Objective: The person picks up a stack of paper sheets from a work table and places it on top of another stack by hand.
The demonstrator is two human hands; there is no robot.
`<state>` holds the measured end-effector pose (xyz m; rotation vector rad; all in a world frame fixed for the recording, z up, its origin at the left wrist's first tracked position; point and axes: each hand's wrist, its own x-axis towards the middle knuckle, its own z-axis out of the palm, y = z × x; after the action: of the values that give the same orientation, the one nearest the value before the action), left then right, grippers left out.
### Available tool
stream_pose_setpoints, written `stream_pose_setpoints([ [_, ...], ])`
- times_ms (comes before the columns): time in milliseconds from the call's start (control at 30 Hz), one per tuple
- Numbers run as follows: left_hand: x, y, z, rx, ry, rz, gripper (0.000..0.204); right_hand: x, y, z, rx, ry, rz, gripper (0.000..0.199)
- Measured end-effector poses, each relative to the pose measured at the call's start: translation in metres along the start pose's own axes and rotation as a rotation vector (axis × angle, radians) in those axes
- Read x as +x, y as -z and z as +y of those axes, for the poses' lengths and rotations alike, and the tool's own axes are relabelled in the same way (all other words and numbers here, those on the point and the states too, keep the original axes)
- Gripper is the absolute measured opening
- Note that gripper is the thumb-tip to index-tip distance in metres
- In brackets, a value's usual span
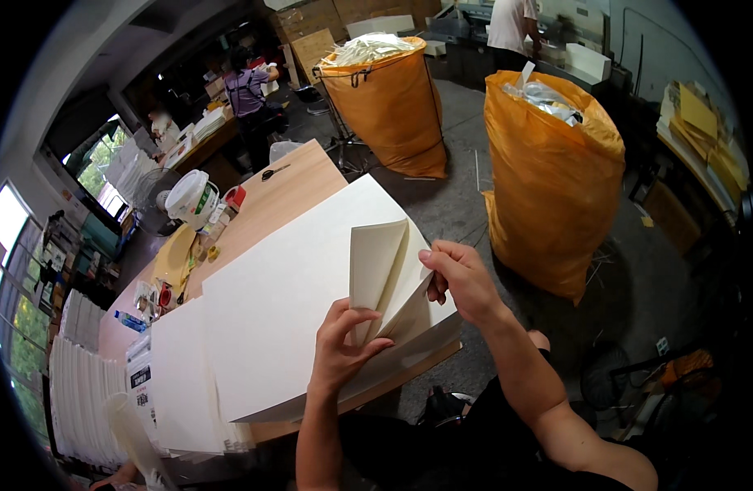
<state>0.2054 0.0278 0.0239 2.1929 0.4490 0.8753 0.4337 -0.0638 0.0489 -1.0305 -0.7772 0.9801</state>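
Note:
A folded cream-white paper piece (375,260), its layers spread apart like an open sleeve, stands tilted over a large stack of white sheets (286,278). My left hand (340,342) grips its lower end, with thumb and fingers on either side of the fold. On the right, my right hand (465,282) pinches the paper's right-hand flap between thumb and curled fingers. Inside the fold, the surfaces are partly in shadow. Beneath, the stack lies on the wooden table (303,173), close to my body.
Two large orange sacks (393,106) of scraps stand beyond the table. Scissors (275,172), a white bucket (192,199) and a water bottle (131,321) sit on the table. More paper stacks (86,393) rise at left. Other people work in the background.

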Motion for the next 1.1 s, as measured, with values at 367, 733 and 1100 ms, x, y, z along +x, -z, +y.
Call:
stream_pose_setpoints([
  [367, -0.001, -0.014, 0.011, -0.024, 0.046, 0.233, 0.026, -0.005, -0.007, 0.005, -0.535, 0.225, 0.162, 0.039],
  [733, 0.002, -0.001, 0.006, 0.034, -0.041, 0.011, 0.055, -0.001, -0.001, -0.001, -0.005, 0.04, 0.027, 0.034],
  [1100, 0.004, -0.005, 0.009, 0.038, -0.063, 0.017, 0.049, -0.002, -0.003, 0.001, -0.006, 0.056, 0.059, 0.034],
])
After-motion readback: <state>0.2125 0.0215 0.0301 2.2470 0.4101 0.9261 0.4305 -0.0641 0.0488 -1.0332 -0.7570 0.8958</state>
